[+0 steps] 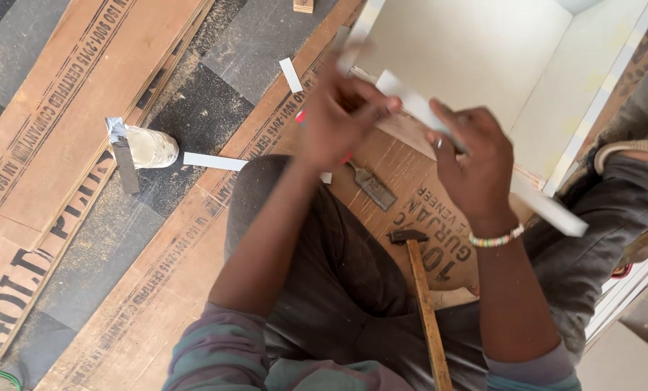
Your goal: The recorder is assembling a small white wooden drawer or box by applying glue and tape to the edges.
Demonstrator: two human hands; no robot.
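in the head view, a long white strip (483, 156) runs slanted from upper left to lower right, above the lap and in front of a white cabinet box (483, 51). the left hand (342, 116) pinches the strip's upper end with closed fingers, a little blurred. the right hand (472, 163) grips the strip near its middle, fingers curled around it. a hammer (422, 289) and a chisel (373, 188) lie on the plywood sheet (194, 246) below the hands.

Left hand (338, 119) blurred — hammer handle (429, 318) cut off, seemingly.
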